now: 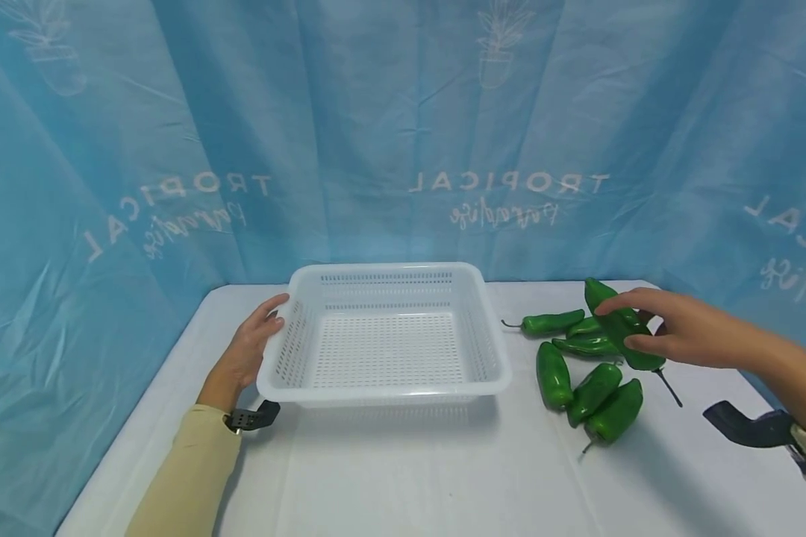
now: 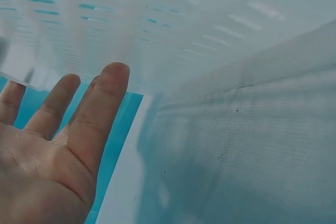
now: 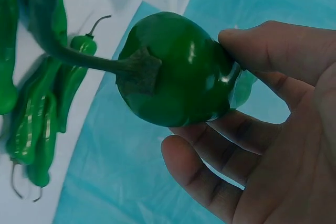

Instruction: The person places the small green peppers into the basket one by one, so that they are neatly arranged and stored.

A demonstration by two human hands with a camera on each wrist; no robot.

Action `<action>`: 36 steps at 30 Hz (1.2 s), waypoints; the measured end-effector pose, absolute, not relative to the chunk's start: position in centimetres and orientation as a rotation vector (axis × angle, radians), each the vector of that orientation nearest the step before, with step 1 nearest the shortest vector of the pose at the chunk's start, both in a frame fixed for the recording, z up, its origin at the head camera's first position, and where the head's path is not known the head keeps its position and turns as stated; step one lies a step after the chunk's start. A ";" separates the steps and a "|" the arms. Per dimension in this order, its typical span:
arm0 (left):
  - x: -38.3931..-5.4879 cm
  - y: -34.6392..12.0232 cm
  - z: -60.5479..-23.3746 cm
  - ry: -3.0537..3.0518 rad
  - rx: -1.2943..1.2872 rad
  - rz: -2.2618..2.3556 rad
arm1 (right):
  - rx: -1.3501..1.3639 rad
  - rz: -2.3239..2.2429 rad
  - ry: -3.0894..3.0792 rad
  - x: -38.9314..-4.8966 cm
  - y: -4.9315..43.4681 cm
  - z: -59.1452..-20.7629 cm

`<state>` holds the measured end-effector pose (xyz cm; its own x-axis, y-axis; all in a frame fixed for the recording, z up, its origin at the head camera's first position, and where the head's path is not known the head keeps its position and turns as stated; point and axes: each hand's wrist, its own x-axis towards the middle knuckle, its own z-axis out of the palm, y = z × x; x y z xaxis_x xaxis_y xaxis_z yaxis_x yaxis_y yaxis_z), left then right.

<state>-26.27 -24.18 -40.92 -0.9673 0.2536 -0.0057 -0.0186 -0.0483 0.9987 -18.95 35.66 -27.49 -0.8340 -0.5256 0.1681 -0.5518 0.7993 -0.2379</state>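
Observation:
A white plastic basket (image 1: 383, 391) with slotted walls sits in the middle of the table. At its left side my left hand (image 1: 251, 343) rests against the outer wall, fingers straight; the left wrist view shows that hand (image 2: 58, 145) palm-on beside the slotted wall (image 2: 121, 19). Over on the right, my right hand (image 1: 672, 328) pinches a large green chili pepper (image 1: 621, 335) between thumb and fingers, above other peppers. Its stem end faces the camera in the right wrist view, where the pepper (image 3: 168, 72) is in the hand's (image 3: 273, 129) grip.
Several green peppers (image 1: 554, 377) lie on the white table (image 1: 403, 477) to the right of the basket, some partly hidden behind the held one. A blue printed curtain (image 1: 363, 134) hangs around the back and sides of the table.

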 end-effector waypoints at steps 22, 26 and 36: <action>-26.5 -24.5 -41.0 1.976 0.256 2.190 | 1.095 0.227 -2.970 -22.3 24.1 -22.3; -26.4 -24.6 -41.0 1.963 0.252 2.198 | 1.139 0.212 -2.985 -22.7 22.4 -22.3; -26.4 -24.4 -41.3 1.973 0.224 2.214 | 1.340 0.260 -2.996 -24.4 18.2 -23.2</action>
